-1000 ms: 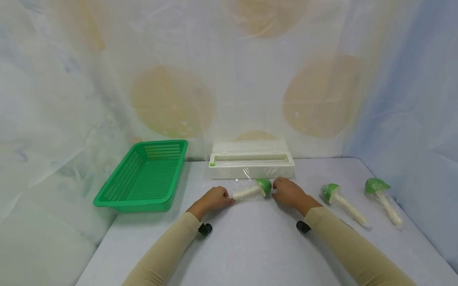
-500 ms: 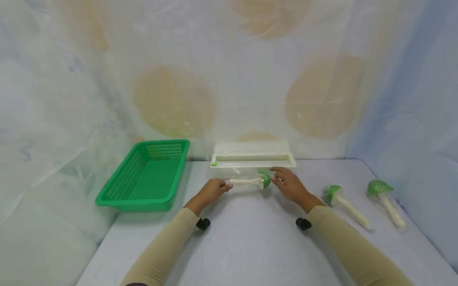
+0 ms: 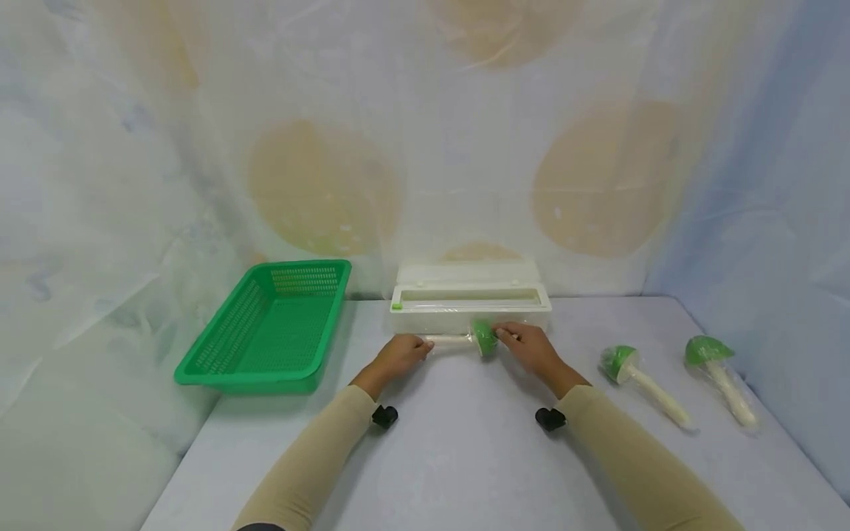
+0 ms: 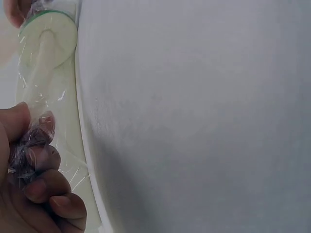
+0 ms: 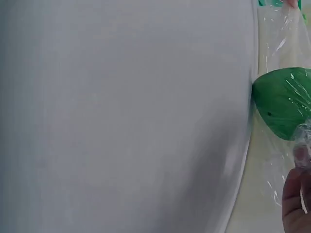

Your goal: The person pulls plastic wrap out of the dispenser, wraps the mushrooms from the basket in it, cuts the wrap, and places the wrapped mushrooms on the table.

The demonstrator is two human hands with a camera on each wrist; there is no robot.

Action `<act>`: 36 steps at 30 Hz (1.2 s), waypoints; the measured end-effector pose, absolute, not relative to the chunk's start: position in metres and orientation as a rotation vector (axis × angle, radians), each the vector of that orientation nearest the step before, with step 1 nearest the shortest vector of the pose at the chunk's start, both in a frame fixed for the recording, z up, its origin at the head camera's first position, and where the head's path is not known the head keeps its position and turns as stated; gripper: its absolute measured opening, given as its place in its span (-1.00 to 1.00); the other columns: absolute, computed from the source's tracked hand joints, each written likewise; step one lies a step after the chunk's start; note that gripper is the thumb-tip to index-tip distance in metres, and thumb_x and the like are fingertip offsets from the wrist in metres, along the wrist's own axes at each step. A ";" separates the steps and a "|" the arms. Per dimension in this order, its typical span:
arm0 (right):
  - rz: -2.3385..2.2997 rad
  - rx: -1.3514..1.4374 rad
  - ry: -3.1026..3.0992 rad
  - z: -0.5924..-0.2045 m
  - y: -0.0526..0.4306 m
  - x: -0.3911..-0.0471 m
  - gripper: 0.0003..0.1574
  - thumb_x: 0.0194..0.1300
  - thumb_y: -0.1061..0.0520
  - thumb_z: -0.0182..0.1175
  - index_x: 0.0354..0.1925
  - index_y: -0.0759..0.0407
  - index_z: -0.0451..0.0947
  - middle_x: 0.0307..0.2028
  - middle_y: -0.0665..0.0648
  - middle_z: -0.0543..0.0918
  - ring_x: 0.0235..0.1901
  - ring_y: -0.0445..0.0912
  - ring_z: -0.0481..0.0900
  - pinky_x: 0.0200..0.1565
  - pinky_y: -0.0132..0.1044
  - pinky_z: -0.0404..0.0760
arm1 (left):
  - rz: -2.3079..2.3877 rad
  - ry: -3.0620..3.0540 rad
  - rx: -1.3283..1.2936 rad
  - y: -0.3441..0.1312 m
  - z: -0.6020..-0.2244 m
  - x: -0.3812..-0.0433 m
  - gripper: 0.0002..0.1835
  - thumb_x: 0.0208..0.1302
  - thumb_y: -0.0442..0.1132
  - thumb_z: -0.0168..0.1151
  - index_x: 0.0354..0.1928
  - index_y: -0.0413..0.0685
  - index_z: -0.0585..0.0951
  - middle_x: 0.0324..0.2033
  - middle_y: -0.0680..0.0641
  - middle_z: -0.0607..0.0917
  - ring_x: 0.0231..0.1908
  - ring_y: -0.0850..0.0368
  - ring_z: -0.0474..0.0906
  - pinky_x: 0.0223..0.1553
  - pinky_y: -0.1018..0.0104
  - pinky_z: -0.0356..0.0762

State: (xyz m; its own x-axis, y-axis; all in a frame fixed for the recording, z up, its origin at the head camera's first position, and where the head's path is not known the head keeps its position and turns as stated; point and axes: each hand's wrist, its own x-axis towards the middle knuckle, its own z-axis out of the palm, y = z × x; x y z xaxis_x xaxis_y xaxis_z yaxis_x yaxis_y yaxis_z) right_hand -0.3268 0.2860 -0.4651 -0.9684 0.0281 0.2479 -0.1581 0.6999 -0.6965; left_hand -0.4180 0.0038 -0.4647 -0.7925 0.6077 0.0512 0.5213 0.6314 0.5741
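A mushroom-shaped thing (image 3: 483, 338) with a green dome cap and a white stem lies sideways between the hands, wrapped in clear cling film. At the stem's end my left hand (image 3: 398, 358) grips bunched film; in the left wrist view the gathered film (image 4: 22, 158) shows between thumb and curled fingers. My right hand (image 3: 533, 351) is at the cap, pinching a tuft of film (image 5: 303, 136) beside the green dome (image 5: 282, 99). Just behind stands the white cling film dispenser (image 3: 418, 320), lid raised.
On the right lie two more film-wrapped green-capped mushrooms, one nearer (image 3: 647, 387) and one farther out (image 3: 720, 380). A green slotted basket (image 3: 319, 354) stands at the left. Plastic-sheeted walls (image 3: 465, 147) close off the back and sides of the white table (image 3: 465, 457).
The mushroom's stem has swung from slanted to nearly level. The film around it has drawn in tighter. My right hand has moved left and its spread fingers have closed on the film by the cap.
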 end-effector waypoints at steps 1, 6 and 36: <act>1.074 0.126 -2.718 -0.465 0.285 -0.326 -0.42 0.37 -0.13 0.20 0.24 0.10 0.50 0.18 0.16 0.54 0.12 0.14 0.47 0.06 0.10 0.44 | 0.879 2.696 0.915 0.004 -0.465 -0.418 -0.55 0.50 0.03 -0.02 -0.43 -0.08 0.65 -0.54 0.05 0.53 -0.50 0.17 0.39 -0.44 0.30 0.37; 0.779 0.270 -2.850 -0.462 0.281 -0.330 0.09 0.00 -0.12 0.52 0.41 0.09 0.26 0.36 0.18 0.28 0.31 0.19 0.21 0.24 0.17 0.26 | 0.904 2.661 0.809 0.007 -0.462 -0.419 -0.51 0.51 0.09 -0.08 -0.43 -0.07 0.62 -0.54 0.00 0.50 -0.50 0.13 0.38 -0.45 0.26 0.34; 0.594 0.292 -2.878 -0.462 0.282 -0.346 -0.25 0.48 -0.27 -0.08 0.21 0.32 0.49 0.03 0.13 0.47 0.10 0.10 0.37 0.05 0.10 0.29 | 0.925 2.652 0.635 0.012 -0.468 -0.435 -0.51 0.47 0.07 -0.01 -0.59 -0.03 0.55 -0.64 0.02 0.42 -0.56 0.14 0.32 -0.50 0.26 0.28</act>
